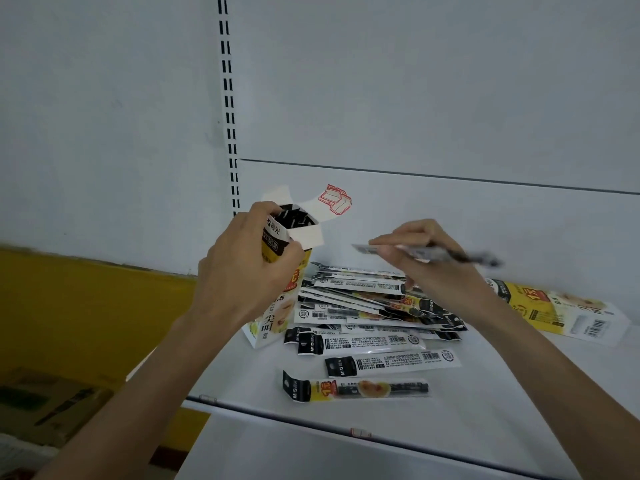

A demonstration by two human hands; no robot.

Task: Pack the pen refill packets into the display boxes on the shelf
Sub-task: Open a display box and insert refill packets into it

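Box (pixel 274 315) looks part-filled, L grip (pixel 247 271) round it, R grip (pixel 427 263) pinching a packet (pixel 446 252), big pile (pixel 363 306) + 2nd box (pixel 561 310) left imo.

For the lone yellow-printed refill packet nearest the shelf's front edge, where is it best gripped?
Likely by its black header end, pinched from above. The packet lies flat and clear of the pile, and that left end seems to curl slightly off the shelf, giving fingers a lip.
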